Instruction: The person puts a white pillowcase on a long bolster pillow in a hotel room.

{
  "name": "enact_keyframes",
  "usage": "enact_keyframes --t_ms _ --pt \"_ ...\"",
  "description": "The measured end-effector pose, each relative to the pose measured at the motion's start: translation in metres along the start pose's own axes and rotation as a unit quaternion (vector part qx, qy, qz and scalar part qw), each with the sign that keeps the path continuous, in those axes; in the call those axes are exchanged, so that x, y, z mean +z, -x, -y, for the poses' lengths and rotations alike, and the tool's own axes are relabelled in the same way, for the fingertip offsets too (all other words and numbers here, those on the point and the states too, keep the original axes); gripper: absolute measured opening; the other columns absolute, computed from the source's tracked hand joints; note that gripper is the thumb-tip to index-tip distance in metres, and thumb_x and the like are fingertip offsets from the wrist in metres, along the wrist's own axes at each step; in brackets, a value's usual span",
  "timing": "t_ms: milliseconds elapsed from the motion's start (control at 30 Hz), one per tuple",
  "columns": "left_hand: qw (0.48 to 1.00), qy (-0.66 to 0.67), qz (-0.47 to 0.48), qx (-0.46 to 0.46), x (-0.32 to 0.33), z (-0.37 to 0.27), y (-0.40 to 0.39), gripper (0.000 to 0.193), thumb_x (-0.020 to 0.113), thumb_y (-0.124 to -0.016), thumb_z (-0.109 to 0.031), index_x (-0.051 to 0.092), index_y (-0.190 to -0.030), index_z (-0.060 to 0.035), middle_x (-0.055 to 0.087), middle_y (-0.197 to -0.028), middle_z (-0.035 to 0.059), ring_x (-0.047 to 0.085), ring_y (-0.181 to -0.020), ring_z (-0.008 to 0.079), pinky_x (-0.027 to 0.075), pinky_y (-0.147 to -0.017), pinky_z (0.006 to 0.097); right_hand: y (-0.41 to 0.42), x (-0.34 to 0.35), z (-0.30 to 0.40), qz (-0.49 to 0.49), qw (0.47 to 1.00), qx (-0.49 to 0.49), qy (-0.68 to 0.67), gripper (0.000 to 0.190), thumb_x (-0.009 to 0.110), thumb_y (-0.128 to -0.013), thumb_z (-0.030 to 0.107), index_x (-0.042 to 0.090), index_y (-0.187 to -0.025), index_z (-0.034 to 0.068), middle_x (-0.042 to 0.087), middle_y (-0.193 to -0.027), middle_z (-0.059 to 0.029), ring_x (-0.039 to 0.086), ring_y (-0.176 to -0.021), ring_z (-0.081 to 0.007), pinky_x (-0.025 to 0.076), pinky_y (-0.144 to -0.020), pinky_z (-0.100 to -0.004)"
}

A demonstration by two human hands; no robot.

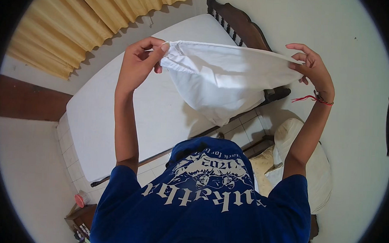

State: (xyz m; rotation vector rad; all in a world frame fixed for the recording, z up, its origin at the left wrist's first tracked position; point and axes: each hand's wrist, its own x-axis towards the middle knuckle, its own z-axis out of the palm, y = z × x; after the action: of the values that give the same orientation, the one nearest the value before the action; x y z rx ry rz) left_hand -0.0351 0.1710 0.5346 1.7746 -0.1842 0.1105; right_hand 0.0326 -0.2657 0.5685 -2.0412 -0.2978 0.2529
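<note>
A white cloth (228, 74), gathered at its upper left corner, hangs spread between both hands. My left hand (142, 57) pinches that gathered corner between thumb and fingers. At the opposite corner, my right hand (309, 66) grips the cloth edge between thumb and fingers, with its other fingers spread; a red and dark cord bracelet circles the wrist. The cloth droops to a rounded point in front of my chest, over the near edge of a mattress (117, 118) with a smooth white cover. Part of the mattress is hidden behind the cloth.
A dark carved wooden headboard (246, 20) stands at the bed's upper right end. Yellow curtains (95, 18) hang at upper left. On the right, pale cushions (314, 177) lie by the wall. A pink-rimmed basket (80, 199) and a wooden shelf (81, 220) are at lower left.
</note>
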Motion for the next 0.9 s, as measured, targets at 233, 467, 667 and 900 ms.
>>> enact_keyframes --t_ms 233,467,667,900 --pt "0.995 -0.05 -0.065 0.057 0.005 0.001 0.004 0.019 0.067 -0.096 -0.018 0.07 -0.093 -0.0001 0.064 -0.074 -0.0014 0.055 -0.066 0.0052 0.044 -0.059 0.0225 -0.017 -0.007 -0.036 0.01 1.0 -0.022 -0.001 0.01 0.066 -0.095 0.013 0.067 -0.097 0.003 0.062 -0.075 0.0017 0.052 -0.056 -0.005 0.045 -0.053 -0.0231" --pt "0.995 -0.007 -0.074 0.073 0.012 -0.007 0.011 0.019 0.065 -0.098 -0.018 0.068 -0.094 0.0 0.064 -0.078 -0.0016 0.056 -0.067 0.0053 0.046 -0.061 0.0229 -0.008 0.001 -0.036 -0.003 0.996 -0.074 -0.051 0.024 0.067 -0.095 0.014 0.065 -0.116 0.004 0.07 -0.099 -0.0007 0.065 -0.092 -0.0098 0.055 -0.08 -0.0254" --pt "0.984 -0.123 -0.033 0.128 0.048 -0.011 0.027 0.01 0.064 -0.096 -0.007 0.066 -0.099 0.0018 0.064 -0.087 0.0029 0.06 -0.08 0.011 0.05 -0.075 0.0261 0.015 0.072 0.02 -0.077 0.974 -0.214 -0.018 0.033 0.072 -0.09 0.013 0.066 -0.121 0.007 0.07 -0.114 -0.0034 0.067 -0.103 -0.017 0.054 -0.087 -0.0319" --pt "0.966 -0.162 -0.003 0.201 0.078 -0.008 0.037 0.008 0.069 -0.088 -0.002 0.068 -0.095 0.0016 0.065 -0.085 0.0076 0.059 -0.074 0.0141 0.049 -0.07 0.0263 0.01 0.166 0.032 -0.007 0.93 -0.367 0.005 0.021 0.073 -0.085 0.009 0.071 -0.106 0.004 0.071 -0.096 -0.0111 0.07 -0.081 -0.0217 0.054 -0.072 -0.0287"
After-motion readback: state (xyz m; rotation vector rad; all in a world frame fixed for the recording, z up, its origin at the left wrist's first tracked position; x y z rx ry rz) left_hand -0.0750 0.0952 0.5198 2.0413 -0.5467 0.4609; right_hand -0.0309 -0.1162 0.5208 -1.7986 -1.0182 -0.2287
